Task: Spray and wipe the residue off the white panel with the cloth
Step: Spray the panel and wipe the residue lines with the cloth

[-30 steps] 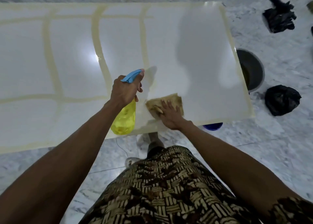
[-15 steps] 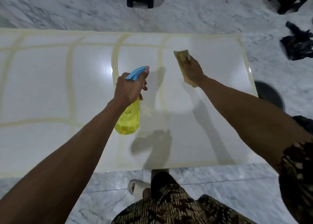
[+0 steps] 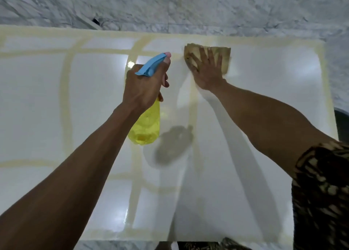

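Head view, looking down, read left to right. White panel (image 3: pixel 90 102) fills most of the frame, its left side cut off by the frame edge; yellowish residue bands (image 3: pixel 65 102) cross it in a grid, running on toward 9 o'clock out of sight. Left forearm enters from 7 o'clock. Left hand (image 3: pixel 143 87) sits near centre, fingers curled round the neck of the spray bottle (image 3: pixel 146 127), one fingertip up at the blue trigger head; the yellow body hangs below the hand, its neck hidden by the palm. Bottle shadow lies on the panel just to the right. Right hand (image 3: pixel 207 70) at about 1 o'clock, fingers spread flat, pressing the tan cloth (image 3: pixel 222 55) onto the panel near its far edge; cloth is motion-blurred, much of it covered by the hand. Patterned sleeve (image 3: pixel 321 193) cut off at 4 o'clock. Dark rounded object (image 3: pixel 341 125) at 3 o'clock, mostly out of frame, not identifiable. Marble floor (image 3: pixel 170 4) beyond, at 12 o'clock.
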`<move>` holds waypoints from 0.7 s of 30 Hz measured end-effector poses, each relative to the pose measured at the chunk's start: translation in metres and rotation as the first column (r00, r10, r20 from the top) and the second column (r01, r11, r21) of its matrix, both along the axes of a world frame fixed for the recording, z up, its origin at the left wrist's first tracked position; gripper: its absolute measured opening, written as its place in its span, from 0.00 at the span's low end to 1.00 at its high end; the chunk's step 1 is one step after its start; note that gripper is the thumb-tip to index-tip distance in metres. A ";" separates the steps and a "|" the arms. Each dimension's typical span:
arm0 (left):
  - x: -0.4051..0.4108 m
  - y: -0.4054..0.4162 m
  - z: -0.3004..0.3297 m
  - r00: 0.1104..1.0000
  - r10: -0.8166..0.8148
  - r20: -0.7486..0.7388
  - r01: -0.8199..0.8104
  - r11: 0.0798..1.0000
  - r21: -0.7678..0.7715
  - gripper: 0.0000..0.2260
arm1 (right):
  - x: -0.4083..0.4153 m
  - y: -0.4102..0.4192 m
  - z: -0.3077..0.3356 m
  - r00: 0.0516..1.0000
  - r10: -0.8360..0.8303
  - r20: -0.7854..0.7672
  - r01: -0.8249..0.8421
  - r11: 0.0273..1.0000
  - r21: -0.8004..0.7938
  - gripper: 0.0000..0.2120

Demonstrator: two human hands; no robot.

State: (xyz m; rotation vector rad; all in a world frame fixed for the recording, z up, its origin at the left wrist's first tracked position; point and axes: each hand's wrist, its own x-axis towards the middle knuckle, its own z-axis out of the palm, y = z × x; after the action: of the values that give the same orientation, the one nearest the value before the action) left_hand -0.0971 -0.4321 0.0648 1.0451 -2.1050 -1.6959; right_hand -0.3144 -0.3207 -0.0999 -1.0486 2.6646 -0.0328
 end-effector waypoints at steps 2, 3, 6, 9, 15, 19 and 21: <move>0.006 0.001 -0.002 0.999 -0.001 0.035 0.001 1.000 -0.003 0.05 | 0.007 0.004 0.002 0.999 0.023 0.024 -0.024 0.999 0.032 0.25; 0.010 0.002 -0.004 0.999 0.000 0.053 0.000 1.000 -0.004 0.05 | 0.014 0.007 0.001 0.999 0.017 0.042 -0.018 1.000 0.021 0.25; 0.022 0.012 -0.009 0.991 -0.030 0.132 0.030 1.000 0.002 0.09 | 0.046 0.024 -0.003 0.998 0.031 0.057 -0.029 0.999 -0.036 0.26; 0.040 0.031 -0.014 0.983 -0.058 0.174 0.056 0.998 0.019 0.11 | 0.082 0.049 -0.006 0.997 0.068 0.047 -0.066 0.997 -0.043 0.26; 0.096 0.067 -0.016 0.973 -0.078 0.216 0.071 0.997 0.039 0.16 | 0.180 0.105 -0.002 0.994 0.091 0.060 -0.090 0.996 -0.014 0.30; 0.148 0.094 -0.008 0.971 -0.095 0.218 0.092 0.996 0.024 0.16 | 0.250 0.147 0.006 0.989 0.096 0.111 -0.095 0.995 -0.014 0.31; 0.180 0.108 -0.005 0.972 -0.098 0.212 0.094 0.995 0.026 0.15 | 0.291 0.167 0.011 0.987 0.107 0.120 -0.108 0.994 -0.002 0.32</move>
State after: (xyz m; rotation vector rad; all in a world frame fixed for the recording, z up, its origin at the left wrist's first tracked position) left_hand 0.0834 -0.3244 0.0594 1.1964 -2.3118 -1.7141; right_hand -0.0233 -0.1541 -0.0885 -1.1496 2.4971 -0.0656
